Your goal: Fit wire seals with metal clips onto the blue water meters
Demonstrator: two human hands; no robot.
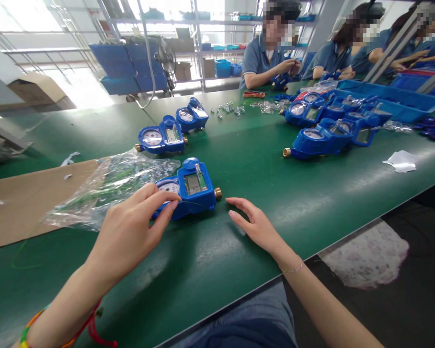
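A blue water meter (195, 186) with a round dial, a small display window and a brass threaded end (218, 193) lies on the green table in front of me. My left hand (139, 224) is over its dial end, thumb and forefinger pinched together on what looks like a thin green wire (192, 202), which runs along the meter's near side. To the right of the brass end, my right hand (255, 224) rests with thumb and fingers apart, holding nothing. A clear plastic bag (112, 181) with thin green strands inside lies behind my left hand.
Two more blue meters (162, 137) stand behind. Several others (322, 137) cluster at the right near a blue tray (395, 101). Small clear parts (228, 110) and a white scrap (400, 161) lie about. Brown cardboard (32, 198) covers the left. Co-workers (268, 60) sit opposite.
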